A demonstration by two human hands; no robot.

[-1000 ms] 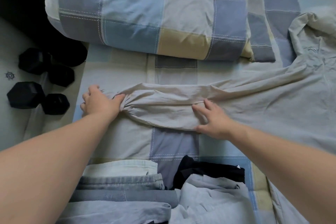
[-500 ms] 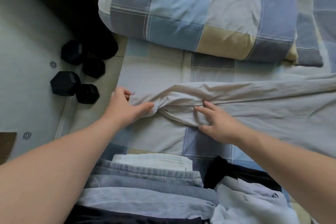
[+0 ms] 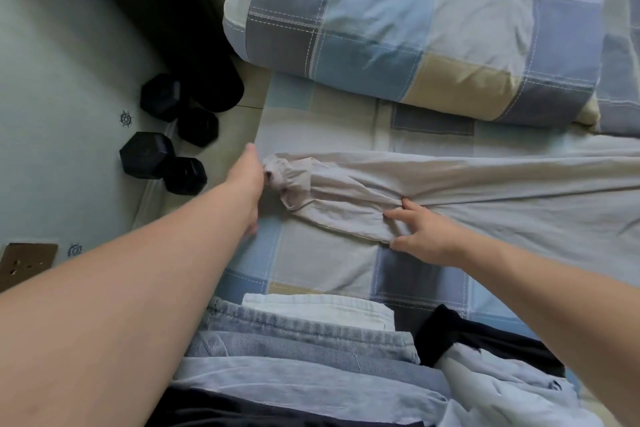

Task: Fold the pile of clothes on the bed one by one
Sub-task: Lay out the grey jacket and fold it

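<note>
Top [image 3: 519, 204]: pale grey, spread on the checked bed [image 3: 329, 253], its sleeve [image 3: 346, 198] stretched leftward.
Right hand [image 3: 427, 237]: fingers [image 3: 398, 217] spread flat, pressing the sleeve's middle.
Left hand [image 3: 247, 180]: against the bunched cuff [image 3: 284, 177]; fingers hidden, hold cannot be told.
Folded clothes [image 3: 304, 336]: stacked nearer the person.

- Open: a strip of bare sheet [image 3: 346, 128] between quilt [image 3: 415, 28] and garment [image 3: 502, 194], running in from the sheet's left edge.
- Open: a second patch of sheet, between the garment's sleeve and the folded stack [image 3: 304, 333].
- Blocked, far side: the quilt, bulky and raised above the sheet.
- Blocked, middle: the garment, spread across and out of sight to the right. The left hand [image 3: 247, 177] is at its cuff and the right hand [image 3: 426, 236] presses flat on the sleeve.
- Blocked, near side: the stack, with loose clothes [image 3: 491, 381] just beside it on the right.
- Off the left edge: dumbbells [image 3: 152, 156] and a dark roll [image 3: 214, 80], close together.
</note>
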